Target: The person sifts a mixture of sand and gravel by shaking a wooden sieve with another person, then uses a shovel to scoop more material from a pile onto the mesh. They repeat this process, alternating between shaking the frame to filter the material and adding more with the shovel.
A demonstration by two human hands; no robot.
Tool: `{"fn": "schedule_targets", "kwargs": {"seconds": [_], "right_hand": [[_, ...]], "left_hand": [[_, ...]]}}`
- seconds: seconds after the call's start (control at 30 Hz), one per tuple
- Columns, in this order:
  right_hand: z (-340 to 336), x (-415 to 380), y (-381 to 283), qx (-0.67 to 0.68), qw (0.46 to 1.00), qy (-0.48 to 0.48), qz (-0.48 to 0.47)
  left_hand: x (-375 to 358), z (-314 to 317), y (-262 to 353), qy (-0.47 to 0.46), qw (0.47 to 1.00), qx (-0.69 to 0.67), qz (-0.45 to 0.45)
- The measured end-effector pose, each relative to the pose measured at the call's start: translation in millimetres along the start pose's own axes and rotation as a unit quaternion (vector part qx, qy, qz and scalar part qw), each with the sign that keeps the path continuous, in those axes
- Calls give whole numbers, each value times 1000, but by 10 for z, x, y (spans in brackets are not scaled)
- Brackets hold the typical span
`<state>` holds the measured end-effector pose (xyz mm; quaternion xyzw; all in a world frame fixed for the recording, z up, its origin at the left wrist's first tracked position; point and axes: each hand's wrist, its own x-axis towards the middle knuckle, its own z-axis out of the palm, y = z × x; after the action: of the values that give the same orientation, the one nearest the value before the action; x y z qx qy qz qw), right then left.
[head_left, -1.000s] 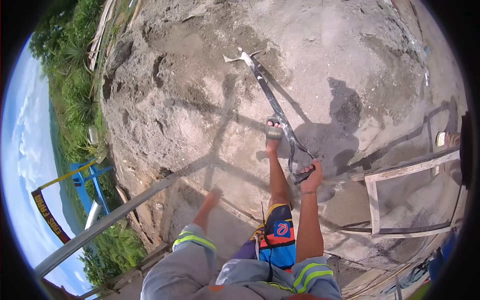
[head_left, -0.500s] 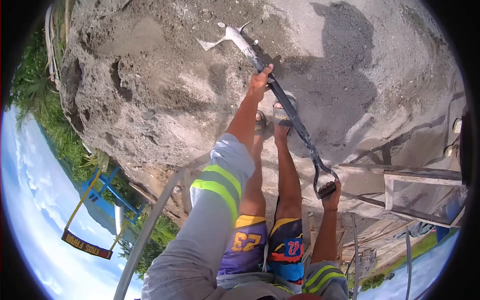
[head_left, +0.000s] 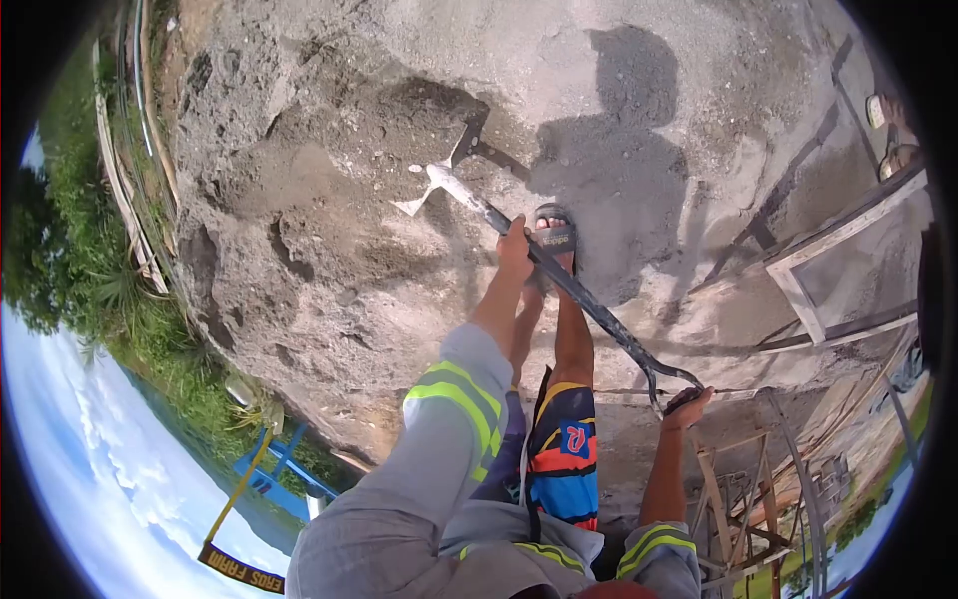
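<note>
A long shovel (head_left: 604, 317) slants across the view, its dark shaft smeared with pale cement. My left hand (head_left: 514, 250) is wrapped round the shaft just behind the whitened head (head_left: 444, 180). At the other end, my right hand (head_left: 689, 407) grips the D-shaped handle. The blade's flared points show at the head, over rough grey sand and gravel (head_left: 299, 190); I cannot tell whether the blade touches it. Below the shaft is my foot in a grey sandal (head_left: 556, 238); the other foot is mostly hidden behind my left hand and arm.
A wooden frame (head_left: 798, 299) lies at the right. Beyond it, a co-worker's feet (head_left: 895, 135) show at the edge. Wooden supports (head_left: 733, 489) stand at the lower right. Long poles (head_left: 120, 190) and greenery are at the left, with a blue structure (head_left: 284, 464) below.
The view has shifted. The shovel head now appears lower and further left, and my right hand with the handle is lower and further right. Both hands keep their hold; the co-worker's feet show more.
</note>
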<state>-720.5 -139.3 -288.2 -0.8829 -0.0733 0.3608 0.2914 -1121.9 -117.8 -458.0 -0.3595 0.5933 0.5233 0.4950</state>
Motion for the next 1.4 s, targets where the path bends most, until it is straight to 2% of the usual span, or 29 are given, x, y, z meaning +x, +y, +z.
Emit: {"fn": "schedule_targets", "kwargs": {"seconds": [0.1,0.17,0.27,0.33,0.4,0.47,0.57,0.67,0.8,0.83,0.9,1.0,1.1,1.2,1.23,1.33,1.4], "right_hand": [[-739,165,-136,15,1000,-11,14],[-1211,341,-106,-52,998,36,-4],[-2143,773,337,-289,950,66,-103],[-2396,326,22,-159,982,77,-64],[-2950,539,332,-144,979,92,-110],[-3595,925,734,-181,974,111,-79],[-3821,727,440,-175,974,141,-34],[-4207,1058,427,-84,971,224,-6],[-4758,1391,337,99,978,151,109],[-4770,1608,330,112,974,152,124],[-5171,1664,522,121,961,173,177],[-5445,1971,1208,159,944,239,161],[-5372,1832,1000,275,916,141,256],[-5145,1792,638,314,901,107,280],[-5105,1823,670,317,888,93,319],[-4783,1752,275,314,880,55,352],[-4633,1801,403,324,861,34,389]], "left_hand": [[-617,43,-202,-32,999,-25,30],[-1037,50,-408,-62,995,-45,63],[-1628,28,-735,-6,999,1,40],[-1925,3,-1021,-31,999,9,37],[-2151,9,-1344,-41,999,19,30],[-2301,63,-1724,-35,999,35,19],[-2590,352,-2298,-10,996,79,29],[-2829,683,-2936,-43,993,107,37],[-3058,1246,-3718,-107,977,182,30],[-3094,1506,-3869,-128,973,191,38],[-3394,1584,-4237,-147,962,228,33],[-3736,2055,-4594,-186,947,260,37],[-3973,2557,-4858,-222,916,334,11],[-4051,3038,-5165,-251,885,381,94],[-4033,3192,-5228,-263,863,419,103],[-3987,3587,-5395,-280,800,510,144],[-3974,3832,-5488,-272,768,545,198]]}}
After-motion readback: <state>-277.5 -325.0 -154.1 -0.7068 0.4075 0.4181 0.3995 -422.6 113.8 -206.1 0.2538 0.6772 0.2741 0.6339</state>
